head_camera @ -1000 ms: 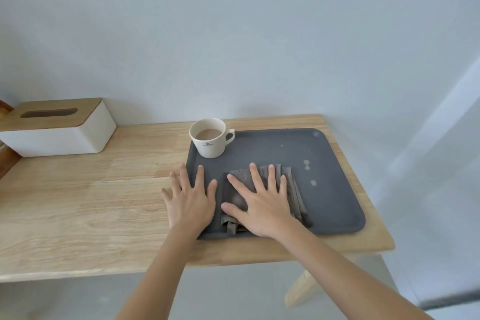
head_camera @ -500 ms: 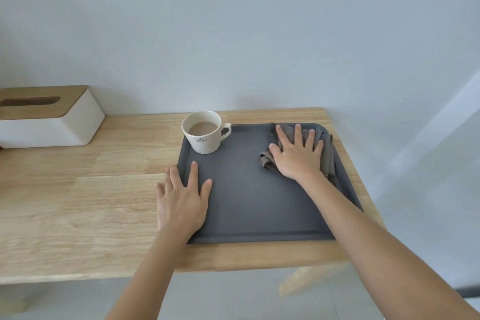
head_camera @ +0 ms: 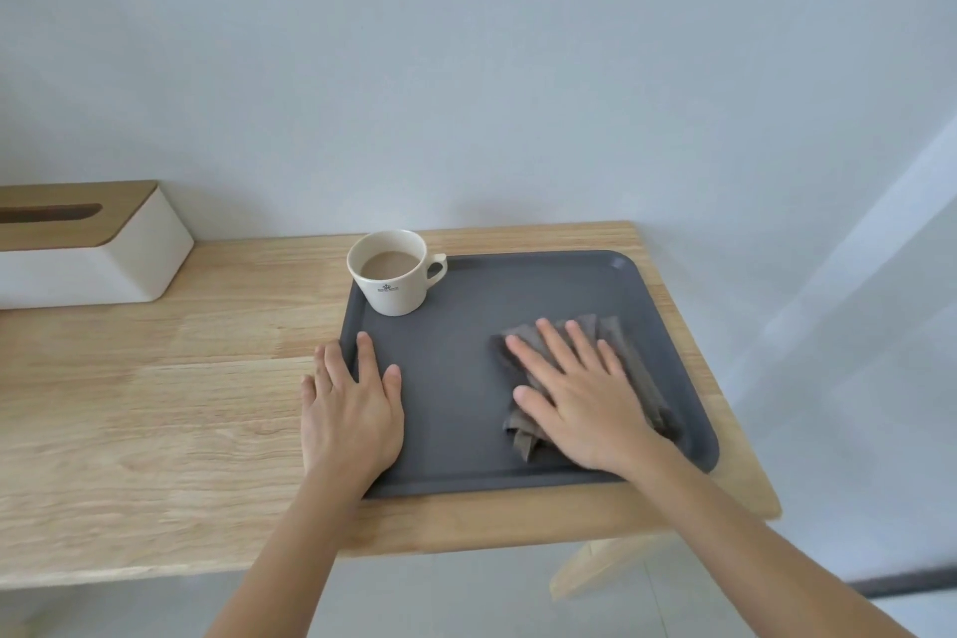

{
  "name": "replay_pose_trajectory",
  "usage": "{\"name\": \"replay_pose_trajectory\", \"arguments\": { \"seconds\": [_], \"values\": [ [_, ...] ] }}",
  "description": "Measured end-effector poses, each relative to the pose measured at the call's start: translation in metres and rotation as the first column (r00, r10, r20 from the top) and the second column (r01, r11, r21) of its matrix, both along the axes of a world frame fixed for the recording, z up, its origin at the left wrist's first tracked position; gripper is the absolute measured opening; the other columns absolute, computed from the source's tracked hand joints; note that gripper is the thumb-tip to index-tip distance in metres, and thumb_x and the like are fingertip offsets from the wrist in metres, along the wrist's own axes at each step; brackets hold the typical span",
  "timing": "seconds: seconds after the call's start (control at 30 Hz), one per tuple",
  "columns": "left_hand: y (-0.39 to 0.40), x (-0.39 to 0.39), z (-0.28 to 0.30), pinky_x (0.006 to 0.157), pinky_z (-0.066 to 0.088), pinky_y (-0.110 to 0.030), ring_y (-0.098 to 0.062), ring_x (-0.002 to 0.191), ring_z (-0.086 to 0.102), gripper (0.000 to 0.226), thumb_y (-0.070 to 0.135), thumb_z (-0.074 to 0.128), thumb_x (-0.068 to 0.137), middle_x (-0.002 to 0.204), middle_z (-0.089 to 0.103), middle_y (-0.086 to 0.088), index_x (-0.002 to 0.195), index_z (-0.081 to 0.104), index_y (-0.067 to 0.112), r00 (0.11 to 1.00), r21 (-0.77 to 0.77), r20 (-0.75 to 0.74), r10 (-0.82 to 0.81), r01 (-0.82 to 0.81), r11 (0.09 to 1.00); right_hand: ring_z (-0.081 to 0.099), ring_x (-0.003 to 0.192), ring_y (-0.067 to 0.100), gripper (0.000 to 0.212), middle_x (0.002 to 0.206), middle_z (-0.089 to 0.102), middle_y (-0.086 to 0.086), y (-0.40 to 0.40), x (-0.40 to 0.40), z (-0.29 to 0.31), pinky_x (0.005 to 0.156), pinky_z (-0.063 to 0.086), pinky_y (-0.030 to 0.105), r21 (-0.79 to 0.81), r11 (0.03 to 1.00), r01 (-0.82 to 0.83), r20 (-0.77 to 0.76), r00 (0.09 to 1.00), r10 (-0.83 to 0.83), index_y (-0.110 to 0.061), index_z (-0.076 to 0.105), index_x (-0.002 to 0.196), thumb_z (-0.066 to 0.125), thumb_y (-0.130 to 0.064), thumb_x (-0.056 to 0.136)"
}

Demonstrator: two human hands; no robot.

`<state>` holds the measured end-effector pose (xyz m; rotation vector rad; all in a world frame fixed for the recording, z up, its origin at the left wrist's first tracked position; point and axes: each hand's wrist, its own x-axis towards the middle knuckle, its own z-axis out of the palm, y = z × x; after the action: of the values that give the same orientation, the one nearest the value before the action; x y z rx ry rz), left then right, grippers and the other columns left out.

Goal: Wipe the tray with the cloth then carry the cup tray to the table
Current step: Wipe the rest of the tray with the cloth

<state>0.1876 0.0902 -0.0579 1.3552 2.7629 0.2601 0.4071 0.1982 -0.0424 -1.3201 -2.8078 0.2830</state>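
Note:
A dark grey tray (head_camera: pixel 518 295) lies on the right end of a light wooden table (head_camera: pixel 155 378). A cream cup (head_camera: pixel 391 282) of milky coffee stands in the tray's far left corner, handle to the right. A folded grey cloth (head_camera: pixel 634 368) lies on the tray's right half. My right hand (head_camera: pixel 580 394) presses flat on the cloth with fingers spread. My left hand (head_camera: pixel 352 404) rests flat across the tray's left rim, fingers apart, partly on the table.
A white tissue box (head_camera: pixel 88 249) with a wooden lid stands at the far left against the pale wall. The table's right edge (head_camera: pixel 725 378) runs close beside the tray, with grey floor below. A table leg (head_camera: pixel 585 570) shows under the front right corner.
My right hand has dragged the cloth from the tray's far right corner back toward the near right part. My left hand has stayed on the left rim. The pale spots are gone.

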Motion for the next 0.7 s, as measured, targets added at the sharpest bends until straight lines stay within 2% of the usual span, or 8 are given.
{"name": "replay_pose_trajectory", "arguments": {
  "seconds": [0.13,0.23,0.3,0.4,0.53,0.6,0.7],
  "values": [
    [0.0,0.0,0.0,0.114,0.022,-0.051,-0.04,0.144,0.018,0.062,0.043,0.022,0.099,0.152,0.023,-0.027,0.151,0.021,0.009,1.0,-0.009,-0.008,-0.016,0.016,1.0,-0.01,0.149,0.028,0.06,0.162,-0.007,-0.001,0.05,-0.011,0.0,0.119,-0.002,0.052,-0.042,0.97,0.239,0.027,0.971,-0.238,-0.045,-0.001,0.148,0.014,-0.06,0.093],
    [0.0,0.0,0.001,0.114,0.021,-0.051,-0.04,0.144,0.018,0.062,0.043,0.024,0.099,0.152,0.023,-0.027,0.151,0.022,0.009,1.0,-0.005,-0.001,-0.016,0.016,1.0,-0.011,0.148,0.034,0.063,0.162,-0.008,0.003,0.073,-0.047,0.0,0.118,-0.004,0.056,-0.076,0.948,0.309,0.017,0.951,-0.308,-0.042,0.001,0.149,0.015,-0.062,0.091],
    [0.0,0.001,0.001,0.114,0.022,-0.052,-0.041,0.144,0.019,0.062,0.042,0.024,0.099,0.151,0.023,-0.028,0.15,0.022,0.008,1.0,0.003,0.001,-0.018,0.018,1.0,-0.01,0.147,0.035,0.065,0.162,-0.007,0.004,0.07,-0.07,0.0,0.118,-0.004,0.056,-0.08,0.962,0.26,0.005,0.966,-0.26,-0.041,0.003,0.149,0.017,-0.062,0.09],
    [0.0,0.001,0.0,0.115,0.021,-0.05,-0.04,0.145,0.016,0.062,0.043,0.021,0.099,0.153,0.021,-0.026,0.151,0.018,0.009,1.0,-0.005,-0.002,-0.012,0.012,1.0,-0.01,0.148,0.033,0.065,0.162,-0.006,0.002,0.04,-0.088,0.0,0.118,-0.003,0.054,-0.066,0.993,0.098,-0.011,0.995,-0.098,-0.043,0.005,0.149,0.019,-0.064,0.089],
    [0.001,0.001,0.001,0.116,0.02,-0.049,-0.038,0.146,0.013,0.063,0.044,0.019,0.099,0.154,0.019,-0.024,0.152,0.015,0.01,1.0,0.001,-0.001,-0.004,0.004,1.0,-0.011,0.149,0.027,0.064,0.162,-0.006,-0.002,-0.004,-0.066,-0.004,0.119,-0.004,0.051,-0.031,0.996,-0.087,-0.019,0.996,0.086,-0.047,0.004,0.147,0.019,-0.067,0.089],
    [0.0,0.001,0.0,0.115,0.021,-0.05,-0.038,0.146,0.013,0.063,0.043,0.02,0.099,0.154,0.02,-0.024,0.152,0.016,0.009,1.0,0.007,-0.009,-0.003,0.003,1.0,-0.011,0.149,0.023,0.063,0.162,-0.007,-0.006,-0.014,-0.041,-0.005,0.12,-0.004,0.05,-0.024,0.995,-0.097,-0.02,0.995,0.097,-0.05,0.002,0.146,0.018,-0.068,0.088],
    [0.001,0.001,0.0,0.115,0.021,-0.051,-0.037,0.146,0.01,0.063,0.044,0.018,0.099,0.155,0.019,-0.022,0.152,0.014,0.01,1.0,-0.008,-0.011,0.009,-0.009,1.0,-0.013,0.148,0.021,0.064,0.161,-0.009,-0.009,-0.013,-0.004,-0.001,0.119,-0.005,0.049,-0.043,0.999,-0.02,-0.006,1.0,0.02,-0.054,-0.002,0.144,0.016,-0.072,0.085]
  ]
}}
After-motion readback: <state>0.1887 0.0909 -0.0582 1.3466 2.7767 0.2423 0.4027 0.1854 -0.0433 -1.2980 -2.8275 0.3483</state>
